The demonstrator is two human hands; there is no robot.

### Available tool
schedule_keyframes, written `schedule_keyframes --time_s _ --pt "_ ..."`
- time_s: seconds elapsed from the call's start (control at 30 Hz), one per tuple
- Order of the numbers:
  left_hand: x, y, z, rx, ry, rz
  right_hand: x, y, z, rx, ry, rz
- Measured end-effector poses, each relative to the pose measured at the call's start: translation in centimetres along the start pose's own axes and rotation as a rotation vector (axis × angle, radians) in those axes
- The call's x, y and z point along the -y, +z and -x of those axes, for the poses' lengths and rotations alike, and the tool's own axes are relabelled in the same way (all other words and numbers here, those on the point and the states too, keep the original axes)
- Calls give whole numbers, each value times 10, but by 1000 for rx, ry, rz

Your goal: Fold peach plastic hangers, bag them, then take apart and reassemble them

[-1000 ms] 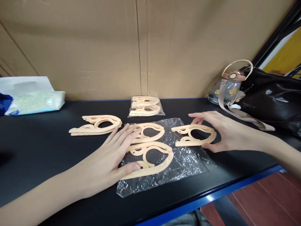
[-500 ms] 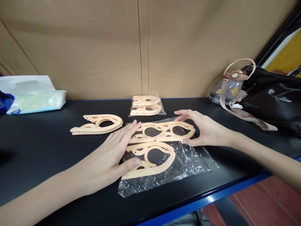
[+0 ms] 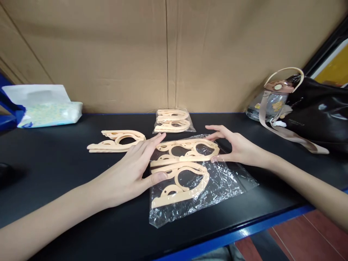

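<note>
Several cream folding hangers [image 3: 194, 192] lie flat inside a clear plastic bag [image 3: 225, 181] on the black table. My left hand [image 3: 136, 166] is open at the bag's left side, its fingers along the left ends of the hangers and its thumb over the bag. At the right, my right hand [image 3: 231, 145] has thumb and fingers apart around the rounded end of the upper hangers, touching the bag. A loose folded hanger [image 3: 116, 146] lies left of the bag, partly behind my left fingers. Behind stands a smaller bagged pack of hangers [image 3: 173, 120].
A tissue pack [image 3: 51, 113] lies at the back left. A clear bottle [image 3: 274, 103] with a strap stands at the back right beside a black bag [image 3: 320, 112]. Cardboard [image 3: 122, 58] rises behind the table [image 3: 67, 163], whose front edge is blue.
The upper hangers have shifted left relative to the bag, and my right thumb and fingers have followed. My left hand sits slightly higher on the bag. The view has turned slightly left.
</note>
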State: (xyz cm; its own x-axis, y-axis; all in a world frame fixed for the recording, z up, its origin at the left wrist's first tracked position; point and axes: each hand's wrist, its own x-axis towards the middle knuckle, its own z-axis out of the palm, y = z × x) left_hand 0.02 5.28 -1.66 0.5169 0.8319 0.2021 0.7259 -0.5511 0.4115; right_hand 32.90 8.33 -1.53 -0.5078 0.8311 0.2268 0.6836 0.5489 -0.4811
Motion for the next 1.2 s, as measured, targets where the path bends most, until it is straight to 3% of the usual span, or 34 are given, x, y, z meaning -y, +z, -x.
schedule_keyframes --time_s 0.4,0.67,0.8,0.9,1.03,1.2 --pt "1 4 2 -32 -54 141 10 19 -18 -18 -70 -274" --pt "16 10 -1 -49 -62 343 2 31 -24 35 -76 -599" --pt "13 12 -5 -118 -136 485 2 29 -26 81 -93 -629" --pt "7 10 -8 -100 -179 548 4 28 -29 70 -93 -608" --pt "5 8 -9 -73 -182 476 5 29 -30 35 -64 -576" --pt "5 12 -3 -141 -197 296 6 31 -28 -6 -62 -542"
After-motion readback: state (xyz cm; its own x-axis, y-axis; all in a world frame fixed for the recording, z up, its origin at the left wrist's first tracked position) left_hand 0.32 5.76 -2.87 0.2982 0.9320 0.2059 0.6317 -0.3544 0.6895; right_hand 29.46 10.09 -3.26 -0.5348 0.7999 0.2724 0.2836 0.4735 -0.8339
